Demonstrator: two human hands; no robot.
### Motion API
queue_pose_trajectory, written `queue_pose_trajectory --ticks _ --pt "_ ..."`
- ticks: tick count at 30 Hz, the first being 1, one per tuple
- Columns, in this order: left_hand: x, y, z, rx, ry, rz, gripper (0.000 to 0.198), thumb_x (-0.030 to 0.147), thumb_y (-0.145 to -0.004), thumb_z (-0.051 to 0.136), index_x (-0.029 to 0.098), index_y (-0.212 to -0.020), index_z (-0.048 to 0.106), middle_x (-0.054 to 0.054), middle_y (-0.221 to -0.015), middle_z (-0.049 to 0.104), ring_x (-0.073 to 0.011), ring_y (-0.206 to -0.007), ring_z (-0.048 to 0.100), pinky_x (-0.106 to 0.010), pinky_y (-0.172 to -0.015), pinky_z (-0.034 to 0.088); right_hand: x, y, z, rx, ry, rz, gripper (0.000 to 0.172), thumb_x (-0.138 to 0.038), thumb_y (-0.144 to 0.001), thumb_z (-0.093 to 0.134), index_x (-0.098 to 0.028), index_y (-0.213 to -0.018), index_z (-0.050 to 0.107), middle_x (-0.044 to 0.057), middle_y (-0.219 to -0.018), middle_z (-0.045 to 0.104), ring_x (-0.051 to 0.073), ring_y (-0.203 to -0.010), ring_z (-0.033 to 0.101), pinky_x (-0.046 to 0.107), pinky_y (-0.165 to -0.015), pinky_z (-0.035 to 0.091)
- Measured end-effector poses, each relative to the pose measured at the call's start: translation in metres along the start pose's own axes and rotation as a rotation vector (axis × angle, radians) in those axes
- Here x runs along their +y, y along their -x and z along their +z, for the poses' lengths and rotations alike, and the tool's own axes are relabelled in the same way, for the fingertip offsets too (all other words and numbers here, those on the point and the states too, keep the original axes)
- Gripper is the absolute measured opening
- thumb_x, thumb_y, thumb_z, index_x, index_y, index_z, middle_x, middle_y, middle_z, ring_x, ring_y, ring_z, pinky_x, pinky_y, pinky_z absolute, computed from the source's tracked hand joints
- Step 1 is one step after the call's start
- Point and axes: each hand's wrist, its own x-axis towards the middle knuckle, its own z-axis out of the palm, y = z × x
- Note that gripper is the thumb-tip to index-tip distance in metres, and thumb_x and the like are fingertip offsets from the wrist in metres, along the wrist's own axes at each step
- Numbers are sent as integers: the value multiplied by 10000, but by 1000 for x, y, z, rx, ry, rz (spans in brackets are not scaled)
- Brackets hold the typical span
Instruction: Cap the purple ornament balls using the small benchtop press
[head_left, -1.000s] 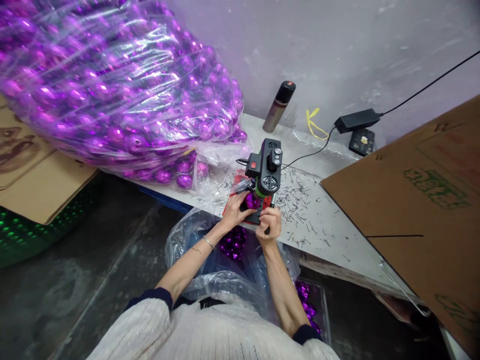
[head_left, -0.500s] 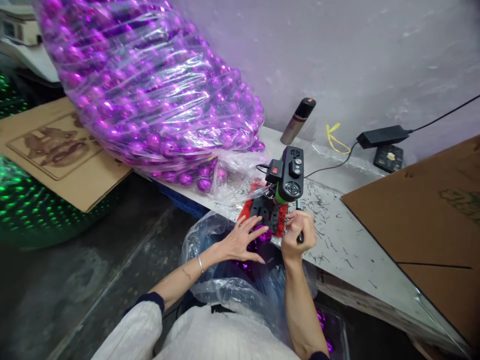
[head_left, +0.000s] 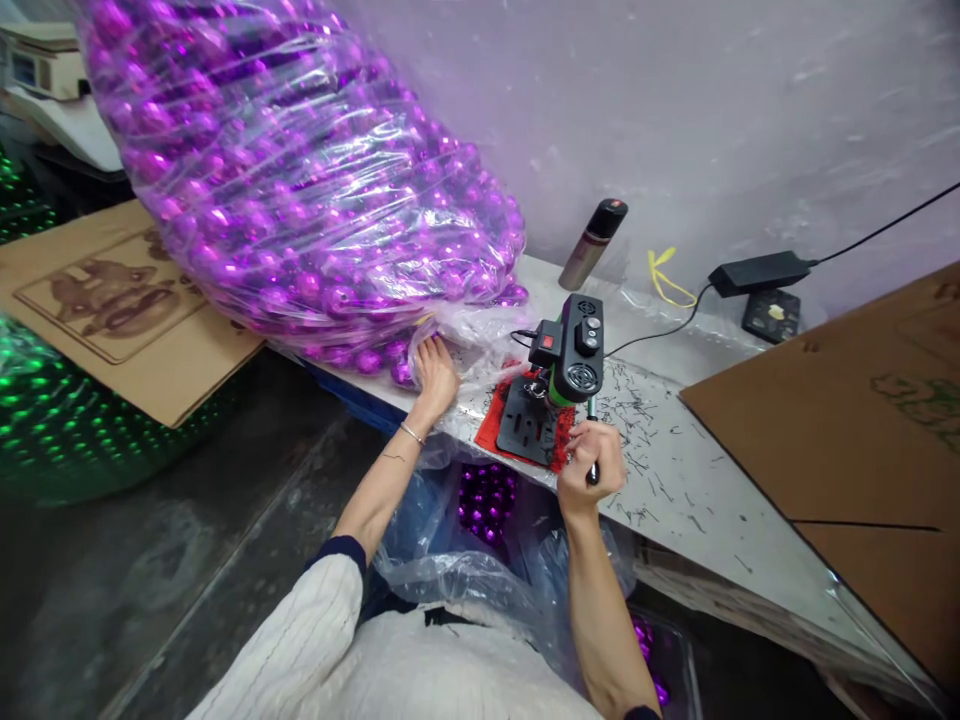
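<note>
My right hand (head_left: 592,462) is wrapped round the black-gripped lever (head_left: 593,474) of a small bench drill press (head_left: 582,348). The press's slotted black base (head_left: 527,425) stands on a red mat (head_left: 489,425), with no ball on it. At the mouth of a big clear plastic bag (head_left: 480,335), my left hand (head_left: 436,378) reaches in with fingers stretched out, fingertips partly hidden by plastic. Shiny purple balls (head_left: 369,361) lie right beside those fingers. Below the table edge, an open clear bag (head_left: 450,572) in front of me holds more purple balls (head_left: 487,500).
A spray can (head_left: 592,245) and a black power adapter (head_left: 763,272) lie near the wall. Dark shavings (head_left: 637,430) litter the white tabletop (head_left: 720,530). Cardboard stands at the right (head_left: 840,440); a printed cardboard sheet (head_left: 150,310) and green baubles (head_left: 67,420) are at left.
My left hand has moved from above the open lower bag, beside a purple ball near the press base, up and left to the big bag's mouth. My right hand stays on the lever.
</note>
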Motion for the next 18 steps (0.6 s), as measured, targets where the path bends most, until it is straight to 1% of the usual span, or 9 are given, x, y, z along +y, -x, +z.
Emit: queue_pose_trajectory --ticks 2,3,5,7,8,10,14,16,18 --pt "-6 -9 -7 13 -113 -24 585 71 -900 430 -22 -1478 454 -315 -1475 525 -408 -1381 497 -576 -1135 392 1 1 0 1 -10 -1 319 -197 -996 455 -220 -690 542 8 -713 603 160 -713 610 332 -697 459" --pt "-7 -16 -11 -7 -160 -19 541 91 -911 435 -19 -1437 500 -318 -1425 559 -416 -1321 530 -574 -1080 433 1 1 0 0 -17 -4 314 -192 -994 456 -221 -693 541 5 -713 600 160 -717 610 331 -697 458" --pt "-10 -30 -18 -101 -241 37 454 126 -901 488 -28 -1314 596 -337 -1355 586 -442 -1249 551 -556 -983 484 2 2 0 -4 -34 -15 302 -176 -988 457 -222 -700 537 0 -718 596 157 -720 610 325 -694 455" --pt "-13 -40 -23 -223 -289 147 391 117 -880 511 -39 -1213 645 -362 -1328 582 -463 -1222 562 -538 -928 505 2 3 1 -9 -43 -23 291 -159 -983 456 -224 -710 535 -3 -724 597 152 -718 611 320 -690 455" --pt "-15 -42 -25 -271 -300 201 379 97 -873 502 -37 -1194 651 -369 -1322 581 -466 -1212 574 -531 -913 510 2 3 1 -11 -44 -26 286 -154 -981 456 -224 -715 535 -4 -728 599 151 -716 611 319 -688 456" --pt "-20 -44 -29 -322 -304 272 389 70 -859 490 -22 -1206 641 -362 -1311 589 -454 -1176 611 -524 -902 519 2 4 1 -13 -44 -26 280 -153 -978 458 -226 -720 539 -4 -728 601 153 -718 615 323 -689 458" --pt "-28 -43 -35 -342 -250 313 502 148 -822 597 28 -1309 567 -300 -1324 591 -384 -1076 676 -475 -914 539 2 5 2 -7 -59 -17 268 -154 -977 462 -226 -732 542 -6 -710 592 159 -732 621 328 -693 463" --pt "-28 -40 -35 -304 -124 356 565 224 -830 638 47 -1353 514 -261 -1305 602 -358 -1097 670 -445 -951 536 1 4 3 -12 -57 -26 267 -150 -977 460 -225 -734 540 -4 -716 593 156 -726 619 325 -682 465" --pt "-25 -34 -30 -255 20 390 553 273 -860 637 57 -1350 498 -231 -1250 634 -348 -1138 651 -438 -990 523 0 3 3 -13 -46 -43 272 -143 -976 457 -225 -729 534 -1 -725 597 150 -716 615 320 -670 463"
